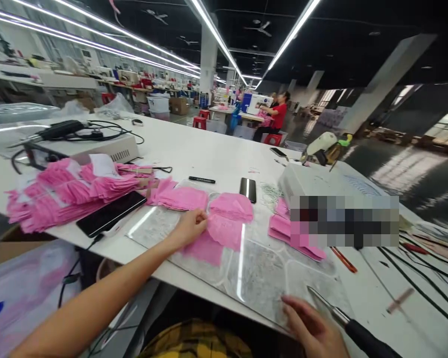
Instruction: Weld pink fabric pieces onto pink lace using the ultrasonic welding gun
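Note:
My left hand (191, 227) reaches over the table with thumb and fingers pinched together at the edge of a pink fabric piece (227, 231). Another pink piece (205, 249) lies flat below that hand. Stacks of pink fabric (182, 198) and rounded pink pieces (231, 206) sit just beyond it. Near the front edge, my right hand (313, 325) is low over the board, fingers loosely bent and nothing visible in them. Close beside it is a pointed metal-tipped tool with a black handle (369, 338), similar to a soldering iron; contact with the hand is unclear.
A grey patterned board (261, 263) lies on the white table (209, 154). Around it are bundled pink fabric (74, 191), a black phone (112, 214), a smaller phone (248, 190), a marker (201, 179) and cables (425, 293). A person in red (278, 117) sits farther back.

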Tool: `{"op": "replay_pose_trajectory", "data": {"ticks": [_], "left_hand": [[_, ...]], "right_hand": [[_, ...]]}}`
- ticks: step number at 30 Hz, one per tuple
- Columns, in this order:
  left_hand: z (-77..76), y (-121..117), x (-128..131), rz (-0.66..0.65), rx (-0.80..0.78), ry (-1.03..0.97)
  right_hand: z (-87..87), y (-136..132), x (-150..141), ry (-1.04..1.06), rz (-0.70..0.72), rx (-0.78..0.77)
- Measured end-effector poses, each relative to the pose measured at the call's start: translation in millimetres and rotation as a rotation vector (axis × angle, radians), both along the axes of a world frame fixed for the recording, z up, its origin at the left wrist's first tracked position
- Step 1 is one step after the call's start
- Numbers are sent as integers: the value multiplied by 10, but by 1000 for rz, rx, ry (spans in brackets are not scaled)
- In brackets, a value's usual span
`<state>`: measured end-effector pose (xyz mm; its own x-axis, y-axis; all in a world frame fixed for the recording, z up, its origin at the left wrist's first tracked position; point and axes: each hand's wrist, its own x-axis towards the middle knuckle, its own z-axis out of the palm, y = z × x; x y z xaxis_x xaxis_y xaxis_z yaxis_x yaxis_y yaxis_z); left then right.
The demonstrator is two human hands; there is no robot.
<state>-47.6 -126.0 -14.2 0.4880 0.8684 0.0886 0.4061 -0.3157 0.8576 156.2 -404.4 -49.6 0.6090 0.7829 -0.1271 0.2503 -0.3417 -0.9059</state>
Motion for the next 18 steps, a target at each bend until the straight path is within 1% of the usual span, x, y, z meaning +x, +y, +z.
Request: {"op": "replay_pose_trajectory", "data": {"ticks": [2,4,6,8,10,12,15,18], "left_hand": [[-98,-58,-122,23,9,-14],[-153,-99,-206,20,16,-27],[-181,-105,-257,10,16,-35],[-194,-78,-274,1,12,-36],[-196,-34,-271,-6,11,-31],[-185,9,-274,-11,18,-23],[-158,45,-343,-11,50,5],[-145,16,-504,7,107,55]], "right_hand": [[81,372,-24,-159,89,66],[144,710,-81,-302,191,125],[165,988,-150,-434,311,140],[145,1194,-212,-497,378,127],[109,1329,-250,-533,408,108],[87,1400,-261,-562,429,98],[103,1420,-275,-576,459,108],[141,1386,-349,-573,505,129]]}}
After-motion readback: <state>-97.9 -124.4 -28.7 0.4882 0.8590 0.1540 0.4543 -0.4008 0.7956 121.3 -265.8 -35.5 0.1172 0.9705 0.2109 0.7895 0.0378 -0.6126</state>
